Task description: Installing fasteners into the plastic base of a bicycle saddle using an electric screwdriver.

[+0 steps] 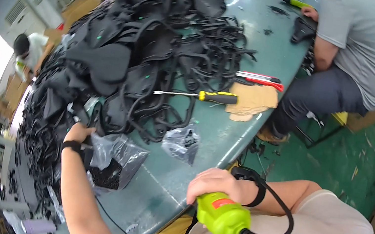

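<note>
The tool (222,218) slants, corded end toward lower right, lime-green and orange-patched, clamped in the right hand's (216,184) fingers; whether the left hand's (78,133) grip, I cannot tell.

From here I see a green table (159,190), its left side buried under heaped black parts (102,62). Along its right edge lie a tan cloth (255,101), a red-and-black knife (274,82) and a yellow-and-black screwdriver (216,97); two clear bags, one marked (182,143), sit nearer.
</note>
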Available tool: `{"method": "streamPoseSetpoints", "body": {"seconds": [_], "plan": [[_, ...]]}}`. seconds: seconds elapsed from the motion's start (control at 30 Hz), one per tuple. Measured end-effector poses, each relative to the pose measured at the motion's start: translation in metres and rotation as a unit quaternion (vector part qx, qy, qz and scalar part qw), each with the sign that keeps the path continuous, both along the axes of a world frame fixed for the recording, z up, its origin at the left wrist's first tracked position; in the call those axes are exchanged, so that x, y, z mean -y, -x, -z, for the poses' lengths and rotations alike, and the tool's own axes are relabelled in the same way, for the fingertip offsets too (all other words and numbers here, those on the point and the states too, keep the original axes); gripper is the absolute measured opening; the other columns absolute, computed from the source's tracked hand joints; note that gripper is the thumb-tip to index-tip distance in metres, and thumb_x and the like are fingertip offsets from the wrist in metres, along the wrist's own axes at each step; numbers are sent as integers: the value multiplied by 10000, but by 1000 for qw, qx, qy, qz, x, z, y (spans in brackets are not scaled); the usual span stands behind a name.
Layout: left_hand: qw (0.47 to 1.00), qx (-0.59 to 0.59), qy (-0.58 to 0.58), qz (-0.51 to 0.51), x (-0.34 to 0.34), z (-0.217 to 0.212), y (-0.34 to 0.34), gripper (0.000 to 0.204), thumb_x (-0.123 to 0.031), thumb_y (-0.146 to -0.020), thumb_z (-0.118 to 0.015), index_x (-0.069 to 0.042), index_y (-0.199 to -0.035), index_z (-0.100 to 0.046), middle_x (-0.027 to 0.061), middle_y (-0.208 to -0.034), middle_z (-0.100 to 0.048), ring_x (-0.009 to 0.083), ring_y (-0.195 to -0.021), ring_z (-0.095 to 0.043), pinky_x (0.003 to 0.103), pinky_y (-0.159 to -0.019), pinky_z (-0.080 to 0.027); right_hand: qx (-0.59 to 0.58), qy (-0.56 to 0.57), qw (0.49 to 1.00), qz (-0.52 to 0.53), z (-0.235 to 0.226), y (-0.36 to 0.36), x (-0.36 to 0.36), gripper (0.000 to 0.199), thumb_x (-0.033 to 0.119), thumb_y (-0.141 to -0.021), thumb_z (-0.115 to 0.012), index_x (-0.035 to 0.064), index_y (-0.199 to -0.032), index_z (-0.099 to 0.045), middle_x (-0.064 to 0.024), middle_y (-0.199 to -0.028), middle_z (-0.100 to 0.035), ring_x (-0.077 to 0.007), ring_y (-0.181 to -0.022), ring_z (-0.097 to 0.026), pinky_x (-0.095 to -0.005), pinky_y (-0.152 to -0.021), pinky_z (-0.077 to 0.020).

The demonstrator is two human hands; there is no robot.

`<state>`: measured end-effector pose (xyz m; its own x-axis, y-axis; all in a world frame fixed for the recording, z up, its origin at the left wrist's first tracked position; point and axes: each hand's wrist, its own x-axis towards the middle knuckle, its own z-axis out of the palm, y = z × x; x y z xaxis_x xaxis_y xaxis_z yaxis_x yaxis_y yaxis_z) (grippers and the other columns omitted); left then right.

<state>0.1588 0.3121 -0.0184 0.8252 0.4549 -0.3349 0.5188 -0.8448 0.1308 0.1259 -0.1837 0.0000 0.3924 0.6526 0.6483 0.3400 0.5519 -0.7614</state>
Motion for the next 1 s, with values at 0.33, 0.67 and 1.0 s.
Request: {"method": "streamPoseSetpoints", "body": {"seconds": [0.33,0.67,1.0], "plan": [[848,517,104,-42,27,-99,45,218,-178,-926,-584,26,-994,-547,66,-945,-604,126,-845,-556,262,-797,-451,-5,-14,1000,5,10,0,5,380,259,-747,-747,16,-998,-597,-111,-898,-651,-288,-782,-658,-342,-667,-514],[524,558,507,-397,209,-51,247,401,-276,-947,-517,-3,-1239,-512,117,-1226,-580,243,-1115,-570,402,-983,-452,-214,-28,974,-62,13,-3,15,504,301,-755,-764,26,-1074,-487,-82,-854,-595,-169,-789,-588,-296,-716,-483],[387,457,690,-406,341,8,259,380,-248,-1003,-440,-11,-1298,-468,114,-1305,-529,236,-1193,-491,391,-1081,-332,-255,-60,965,27,5,-21,6,544,395,-793,-708,4,-1051,-431,-110,-744,-561,-208,-668,-576,-340,-636,-497]]}}
